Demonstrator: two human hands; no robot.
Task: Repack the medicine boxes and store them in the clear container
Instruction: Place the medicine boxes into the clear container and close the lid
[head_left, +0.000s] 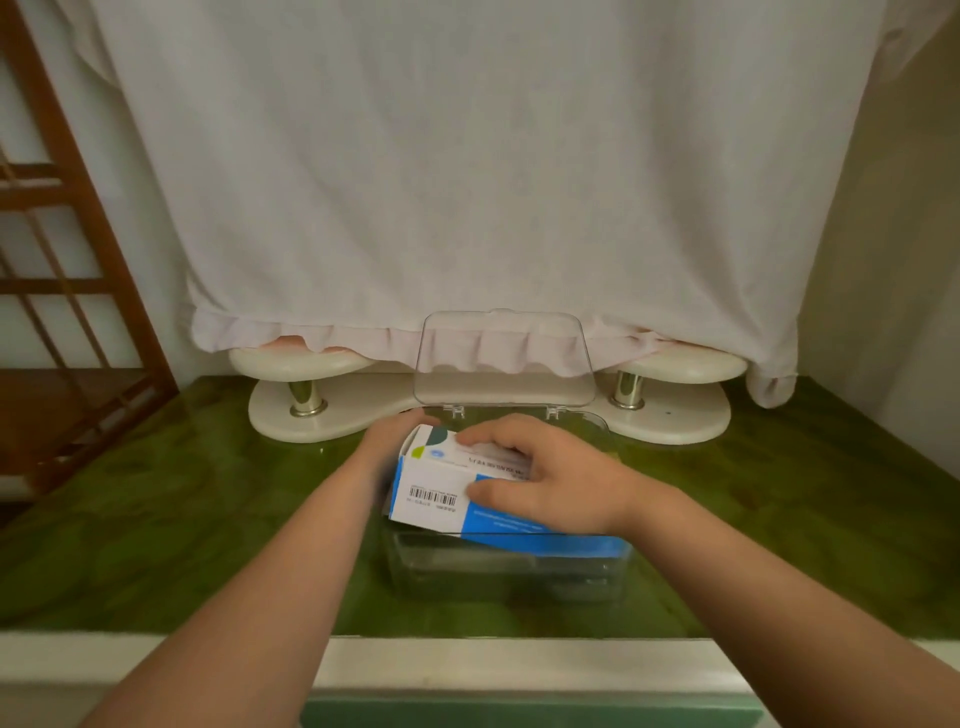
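Fingers (498, 441) of right hand (550, 473) pinch medicine box (441, 483) | left hand (387, 441) grips its far end, fingers hidden | box tilted over clear container (509, 571), lid (504, 358) upright

A green marbled countertop (156, 519) fills the foreground. Behind it hangs a pale cloth (441, 182), draped over a cream stand (670, 415). Left of the countertop stands a brown wooden frame (67, 218).

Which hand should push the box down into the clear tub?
Probably the right hand: it lies on top of the medicine box. The left hand sits behind its raised end.
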